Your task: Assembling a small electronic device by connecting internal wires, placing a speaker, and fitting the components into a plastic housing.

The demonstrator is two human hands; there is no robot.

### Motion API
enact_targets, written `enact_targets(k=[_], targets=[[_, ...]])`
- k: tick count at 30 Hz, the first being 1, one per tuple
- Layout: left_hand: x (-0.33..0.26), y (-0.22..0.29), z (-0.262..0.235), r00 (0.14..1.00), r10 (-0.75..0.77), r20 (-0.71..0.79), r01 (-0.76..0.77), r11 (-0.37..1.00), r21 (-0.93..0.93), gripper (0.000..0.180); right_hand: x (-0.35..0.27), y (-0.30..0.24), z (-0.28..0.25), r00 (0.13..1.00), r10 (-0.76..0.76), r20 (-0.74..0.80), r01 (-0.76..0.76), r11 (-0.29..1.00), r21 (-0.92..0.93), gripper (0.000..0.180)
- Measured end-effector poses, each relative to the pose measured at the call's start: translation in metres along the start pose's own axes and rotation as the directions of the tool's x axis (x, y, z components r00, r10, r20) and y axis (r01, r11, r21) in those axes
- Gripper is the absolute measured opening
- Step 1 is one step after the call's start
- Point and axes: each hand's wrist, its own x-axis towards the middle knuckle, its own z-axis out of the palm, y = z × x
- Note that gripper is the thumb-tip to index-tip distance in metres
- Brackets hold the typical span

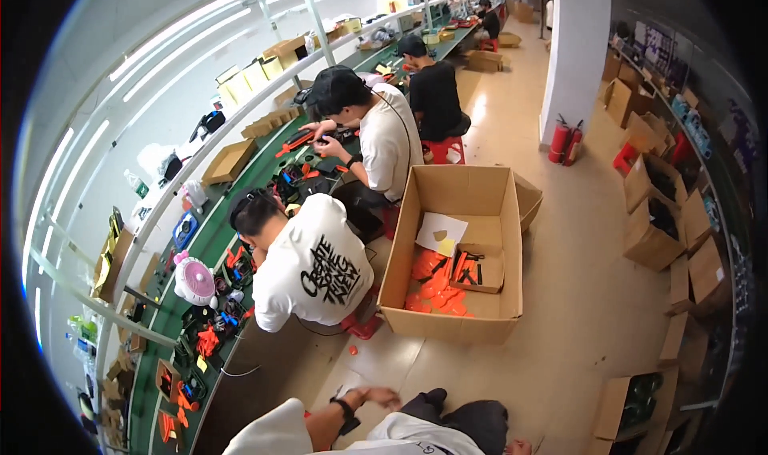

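My left hand (379, 396), with a black band on its wrist, hangs over my lap beside the knee of my dark trousers (468, 423). It is blurred, so its finger pose is unclear, and I make out no object in it. Only a small part of my right hand (518, 447) shows at the lower edge, next to my other knee; its fingers are mostly cut off. Ahead on the floor stands a large open cardboard box (448, 327). Inside it lie flat orange pieces (436, 291), a white sheet (440, 229) and a smaller carton with black parts (468, 269).
Along the left runs a long green workbench (268, 167) strewn with orange and black parts, with a pink fan (195, 279) on it. Several people sit along it on red stools. Fire extinguishers (566, 144) stand by a white pillar (576, 55). Open cartons (654, 211) line the right side.
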Motion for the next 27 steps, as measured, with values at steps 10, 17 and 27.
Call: enact_targets(k=[10,17,27], targets=[[0.211,0.422,-0.104,0.947,-0.044,-0.318,0.076,0.993,0.089,0.036,0.169,-0.100,-0.262,0.974,-0.112,0.200,0.014,0.900,0.437,0.049],[0.361,0.451,-0.116,0.821,0.031,-0.570,-0.005,0.999,0.047,0.035,0.299,-0.384,-0.422,0.828,-0.363,0.426,0.349,0.930,0.116,0.049],[0.535,0.510,-0.294,0.531,-0.228,-0.816,0.107,0.973,-0.203,0.044,0.447,-0.669,-0.511,0.604,-0.386,0.698,0.639,0.757,-0.135,0.050]])
